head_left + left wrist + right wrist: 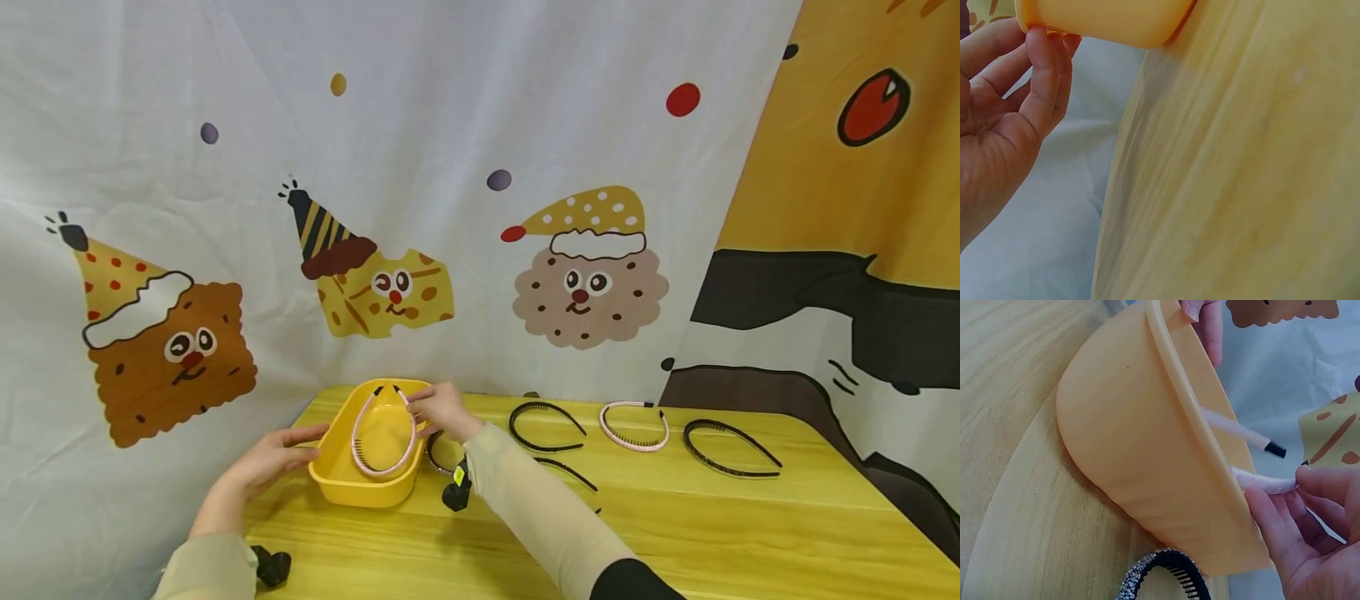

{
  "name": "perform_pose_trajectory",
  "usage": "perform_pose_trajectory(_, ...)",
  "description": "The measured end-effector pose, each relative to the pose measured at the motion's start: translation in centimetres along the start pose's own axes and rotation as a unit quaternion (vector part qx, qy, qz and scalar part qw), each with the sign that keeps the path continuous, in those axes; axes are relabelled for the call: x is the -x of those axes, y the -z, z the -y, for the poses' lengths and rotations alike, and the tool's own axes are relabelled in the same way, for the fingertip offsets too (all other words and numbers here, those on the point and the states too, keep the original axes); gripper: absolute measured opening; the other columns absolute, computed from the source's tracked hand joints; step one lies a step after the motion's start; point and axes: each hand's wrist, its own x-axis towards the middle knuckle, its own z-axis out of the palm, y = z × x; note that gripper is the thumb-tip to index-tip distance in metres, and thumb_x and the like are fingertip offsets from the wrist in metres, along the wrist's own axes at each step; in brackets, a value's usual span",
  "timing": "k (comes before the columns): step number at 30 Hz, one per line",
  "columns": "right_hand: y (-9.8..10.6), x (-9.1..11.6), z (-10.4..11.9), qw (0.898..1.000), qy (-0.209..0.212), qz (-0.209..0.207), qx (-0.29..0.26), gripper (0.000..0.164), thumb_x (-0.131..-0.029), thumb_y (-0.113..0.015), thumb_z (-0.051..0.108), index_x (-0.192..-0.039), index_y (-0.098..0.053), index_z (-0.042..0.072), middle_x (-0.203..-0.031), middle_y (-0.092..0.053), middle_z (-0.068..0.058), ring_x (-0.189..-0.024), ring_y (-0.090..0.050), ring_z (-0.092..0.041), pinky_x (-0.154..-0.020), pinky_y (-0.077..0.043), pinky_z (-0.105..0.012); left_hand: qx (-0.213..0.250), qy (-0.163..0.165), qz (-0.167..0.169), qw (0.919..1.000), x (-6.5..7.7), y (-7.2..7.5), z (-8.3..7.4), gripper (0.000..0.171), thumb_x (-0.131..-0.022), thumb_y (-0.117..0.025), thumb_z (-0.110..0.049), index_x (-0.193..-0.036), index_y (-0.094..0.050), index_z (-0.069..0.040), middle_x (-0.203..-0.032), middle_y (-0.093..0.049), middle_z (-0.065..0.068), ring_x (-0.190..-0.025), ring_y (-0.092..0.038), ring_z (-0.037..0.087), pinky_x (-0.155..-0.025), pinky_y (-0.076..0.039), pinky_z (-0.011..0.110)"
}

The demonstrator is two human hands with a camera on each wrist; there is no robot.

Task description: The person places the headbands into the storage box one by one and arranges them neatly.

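Note:
A yellow plastic basin (360,494) stands at the table's far left. Its left rim is held by my left hand (273,458), thumb and fingertips at the edge in the left wrist view. Inside the basin, a pink headband (356,433) with black tips leans with both ends up, over the rim. My right hand (447,408) pinches one of those ends between thumb and fingers, clearest on the pink headband (1266,483) in the right wrist view. Beside the basin, partly behind the right hand, lies a black headband with glittering trim (1132,578).
To the right on the yellow wood-grain table (675,533) lie a black headband (517,432), another pink headband (637,447) and a further black headband (697,454). The right forearm partly covers another black headband (573,472). A printed curtain (465,350) hangs behind.

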Motion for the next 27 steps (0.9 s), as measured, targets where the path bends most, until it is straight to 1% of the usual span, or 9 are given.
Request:
perform_pose_trajectory(3,-0.2,0.0,0.2,1.000,0.001,0.004,0.014,0.024,-0.090,-0.066,0.003,-0.112,-0.069,-0.007,-0.096,-0.068,-0.019,-0.074,-0.068,-0.025,-0.071,-0.056,-0.050,0.000,-0.001,-0.001,1.0000,0.0,0.0,0.0,0.061,-0.097,-0.059,-0.013,-0.145,-0.031,0.013,-0.148,-0.030,0.033,-0.117,-0.057,0.024,-0.093,-0.049,0.029)
perform_pose_trajectory(5,-0.3,0.1,0.3,1.000,0.003,0.001,0.022,0.022,-0.090,-0.066,0.003,-0.110,-0.070,-0.006,-0.093,-0.068,-0.015,-0.072,-0.067,-0.021,-0.071,-0.057,-0.049,0.001,0.000,0.000,1.0000,0.1,0.0,-0.1,0.062,-0.097,-0.059,-0.013,-0.145,-0.031,0.013,-0.148,-0.030,0.033,-0.116,-0.057,0.023,-0.093,-0.049,0.029)
perform_pose_trajectory(9,-0.4,0.2,0.4,0.999,0.013,-0.009,0.041,0.020,-0.089,-0.064,0.001,-0.108,-0.072,-0.003,-0.093,-0.068,-0.010,-0.076,-0.067,-0.019,-0.069,-0.058,-0.042,-0.002,0.001,-0.002,1.0000,0.1,-0.1,-0.3,0.062,-0.097,-0.060,-0.014,-0.145,-0.031,0.013,-0.148,-0.030,0.033,-0.118,-0.056,0.025,-0.093,-0.049,0.029)
perform_pose_trajectory(11,-0.5,0.2,0.4,0.999,0.020,-0.013,0.048,0.021,-0.089,-0.064,0.000,-0.108,-0.072,-0.002,-0.096,-0.069,-0.010,-0.079,-0.067,-0.019,-0.068,-0.058,-0.037,-0.003,0.000,-0.001,1.0000,0.2,-0.2,-0.3,0.062,-0.097,-0.060,-0.014,-0.145,-0.031,0.013,-0.148,-0.030,0.033,-0.120,-0.055,0.027,-0.093,-0.049,0.030)
perform_pose_trajectory(14,-0.4,0.3,0.4,0.999,0.028,-0.015,0.044,0.022,-0.089,-0.064,0.000,-0.109,-0.072,-0.003,-0.102,-0.069,-0.012,-0.085,-0.067,-0.023,-0.071,-0.058,-0.036,-0.001,0.000,-0.001,1.0000,0.2,-0.2,-0.3,0.061,-0.097,-0.060,-0.013,-0.145,-0.031,0.013,-0.148,-0.031,0.033,-0.121,-0.053,0.031,-0.093,-0.049,0.030)
perform_pose_trajectory(17,-0.1,0.3,0.4,0.998,0.035,-0.018,0.042,0.021,-0.090,-0.064,0.000,-0.109,-0.072,-0.003,-0.102,-0.069,-0.013,-0.089,-0.066,-0.028,-0.073,-0.058,-0.038,0.001,0.001,0.002,1.0000,0.1,-0.2,-0.4,0.061,-0.097,-0.059,-0.012,-0.145,-0.031,0.013,-0.148,-0.030,0.033,-0.123,-0.051,0.032,-0.094,-0.049,0.030)
perform_pose_trajectory(19,0.1,0.3,0.4,0.998,0.039,-0.023,0.046,0.021,-0.089,-0.064,0.001,-0.109,-0.072,-0.003,-0.100,-0.068,-0.010,-0.089,-0.066,-0.029,-0.072,-0.058,-0.038,0.004,0.004,0.003,1.0000,0.0,-0.2,-0.3,0.061,-0.097,-0.059,-0.012,-0.145,-0.031,0.013,-0.148,-0.030,0.033,-0.123,-0.051,0.032,-0.094,-0.049,0.030)
perform_pose_trajectory(23,0.6,0.2,0.3,0.997,0.042,-0.029,0.052,0.023,-0.090,-0.064,0.002,-0.111,-0.071,-0.003,-0.096,-0.068,-0.009,-0.084,-0.066,-0.026,-0.068,-0.058,-0.035,0.013,0.012,0.007,0.9998,-0.2,-0.1,-0.2,0.061,-0.098,-0.058,-0.013,-0.146,-0.030,0.013,-0.149,-0.029,0.032,-0.124,-0.050,0.032,-0.094,-0.049,0.031)
perform_pose_trajectory(27,1.1,0.3,0.5,0.998,0.043,-0.028,0.048,0.026,-0.090,-0.064,0.003,-0.114,-0.069,-0.006,-0.092,-0.068,-0.009,-0.085,-0.066,-0.030,-0.065,-0.058,-0.032,0.015,0.016,0.009,0.9997,-0.2,0.0,0.0,0.061,-0.098,-0.058,-0.014,-0.146,-0.030,0.012,-0.150,-0.028,0.032,-0.126,-0.048,0.034,-0.095,-0.048,0.034)
